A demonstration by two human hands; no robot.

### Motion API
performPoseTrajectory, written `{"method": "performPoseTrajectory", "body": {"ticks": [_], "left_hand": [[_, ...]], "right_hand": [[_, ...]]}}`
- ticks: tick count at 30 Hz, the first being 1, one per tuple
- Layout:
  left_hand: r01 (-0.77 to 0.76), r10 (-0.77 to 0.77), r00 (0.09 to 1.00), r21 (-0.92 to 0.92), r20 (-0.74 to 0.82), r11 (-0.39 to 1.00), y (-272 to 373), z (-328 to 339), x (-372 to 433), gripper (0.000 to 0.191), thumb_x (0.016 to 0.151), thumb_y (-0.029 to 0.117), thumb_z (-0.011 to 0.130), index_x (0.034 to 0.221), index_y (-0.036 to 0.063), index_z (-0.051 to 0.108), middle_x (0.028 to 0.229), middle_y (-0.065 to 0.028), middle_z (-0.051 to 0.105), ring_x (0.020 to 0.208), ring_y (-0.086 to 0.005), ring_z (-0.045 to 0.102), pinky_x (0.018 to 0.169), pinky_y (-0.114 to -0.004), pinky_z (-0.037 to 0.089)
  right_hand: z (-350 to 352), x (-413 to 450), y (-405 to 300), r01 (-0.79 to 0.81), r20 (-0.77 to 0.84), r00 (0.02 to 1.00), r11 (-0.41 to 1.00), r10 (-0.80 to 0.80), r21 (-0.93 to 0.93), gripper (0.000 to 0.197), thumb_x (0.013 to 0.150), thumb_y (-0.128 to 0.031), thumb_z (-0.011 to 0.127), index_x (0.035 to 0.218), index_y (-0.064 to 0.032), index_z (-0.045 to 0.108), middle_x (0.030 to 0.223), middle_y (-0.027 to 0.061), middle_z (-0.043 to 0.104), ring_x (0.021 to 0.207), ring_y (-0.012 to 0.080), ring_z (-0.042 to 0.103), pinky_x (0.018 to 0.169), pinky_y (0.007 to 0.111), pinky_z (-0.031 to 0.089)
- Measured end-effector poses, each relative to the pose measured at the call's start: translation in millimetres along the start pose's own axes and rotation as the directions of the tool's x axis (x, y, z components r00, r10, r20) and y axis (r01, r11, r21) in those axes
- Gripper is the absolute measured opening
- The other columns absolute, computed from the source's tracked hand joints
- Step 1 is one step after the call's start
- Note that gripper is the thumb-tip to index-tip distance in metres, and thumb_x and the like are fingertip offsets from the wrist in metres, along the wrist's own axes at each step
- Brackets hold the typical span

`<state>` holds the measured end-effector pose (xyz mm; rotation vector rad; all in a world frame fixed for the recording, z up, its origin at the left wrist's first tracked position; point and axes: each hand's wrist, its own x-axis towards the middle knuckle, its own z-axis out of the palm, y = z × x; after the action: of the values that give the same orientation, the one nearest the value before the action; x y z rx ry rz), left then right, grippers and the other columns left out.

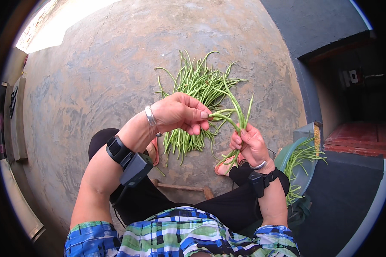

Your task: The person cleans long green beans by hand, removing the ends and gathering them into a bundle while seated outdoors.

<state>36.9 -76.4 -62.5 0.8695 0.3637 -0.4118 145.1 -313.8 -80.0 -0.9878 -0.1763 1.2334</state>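
My right hand (249, 141) is closed around a small bunch of long green beans (239, 110), whose tips fan out above and below the fist. Between thumb and forefinger, my left hand (183, 112) pinches the end of a bean from that bunch. Both hands are raised in front of me, over the near right part of a large heap of long green beans (196, 80) on the concrete floor. My left hand hides the middle of the heap. Each wrist wears a silver bangle and a strapped-on black device.
To my right, a teal plastic basin (305, 183) holds more long beans, some hanging over its rim. A wooden stool bar (180, 187) shows between my legs. My feet, in orange sandals (217, 168), flank the heap. A doorway with a red sill (357, 138) opens at right.
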Motion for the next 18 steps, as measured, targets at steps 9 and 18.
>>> {"method": "performPoseTrajectory", "body": {"ticks": [9, 18], "left_hand": [[-0.042, 0.084, 0.986, 0.264, -0.147, 0.964, -4.9, 4.0, 6.2, 0.013, 0.085, 0.013, 0.054, 0.085, 0.0008, 0.060, 0.066, -0.0052, 0.060, 0.053, -0.0101, 0.057, 0.050, -0.020, 0.045], [-0.132, 0.544, 0.808, 0.829, -0.228, 0.543, -9.1, -3.6, 10.0, 0.014, 0.078, 0.007, 0.046, 0.082, 0.0020, 0.059, 0.059, -0.0062, 0.056, 0.050, -0.0133, 0.054, 0.047, -0.025, 0.042]], "right_hand": [[3.3, -0.9, -1.7, -0.069, -0.022, 0.997, 0.997, 0.069, -0.019, 0.015, 0.088, -0.016, 0.049, 0.098, -0.0050, 0.047, 0.069, 0.0023, 0.047, 0.058, 0.0102, 0.041, 0.057, 0.024, 0.037], [-0.6, -8.9, -1.5, -0.102, 0.017, 0.995, 0.993, 0.103, -0.066, 0.014, 0.087, -0.016, 0.051, 0.094, -0.0037, 0.049, 0.067, 0.0004, 0.047, 0.056, 0.0083, 0.041, 0.054, 0.022, 0.036]]}}
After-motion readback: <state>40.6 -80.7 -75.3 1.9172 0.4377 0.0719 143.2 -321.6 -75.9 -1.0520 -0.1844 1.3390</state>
